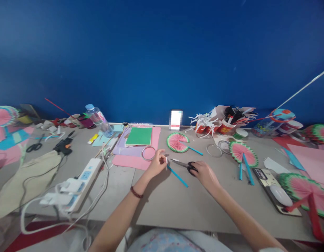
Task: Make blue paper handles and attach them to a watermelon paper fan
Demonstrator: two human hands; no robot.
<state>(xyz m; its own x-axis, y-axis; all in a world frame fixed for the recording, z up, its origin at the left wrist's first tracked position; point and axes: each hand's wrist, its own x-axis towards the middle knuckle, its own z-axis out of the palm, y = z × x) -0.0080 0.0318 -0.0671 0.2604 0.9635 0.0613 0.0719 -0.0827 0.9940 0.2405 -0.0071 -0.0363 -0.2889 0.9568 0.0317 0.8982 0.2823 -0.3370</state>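
Observation:
My right hand (pixel 204 172) is closed round the black handles of a pair of scissors (pixel 180 163), whose blades point left toward my other hand. My left hand (pixel 158 163) pinches a small white piece (pixel 166 160) between its fingertips; whether it is tape or paper I cannot tell. Just below those fingertips a blue stick (pixel 179 176) lies slanted on the table. Another small white scrap (pixel 176 160) sits beside the scissor tips. Beyond my hands lies a round pleated watermelon paper fan (pixel 177 142) with one blue stick (pixel 195 151) reaching out from it.
A white power strip (pixel 86 182) with plugs and cables lies at left, near a glue gun (pixel 64 144) and a water bottle (pixel 100 120). Green paper (pixel 139 136) tops coloured sheets. Tape rings (pixel 214 151), more fans (pixel 243 154), a phone (pixel 267 185) and a mouse (pixel 281 195) are at right.

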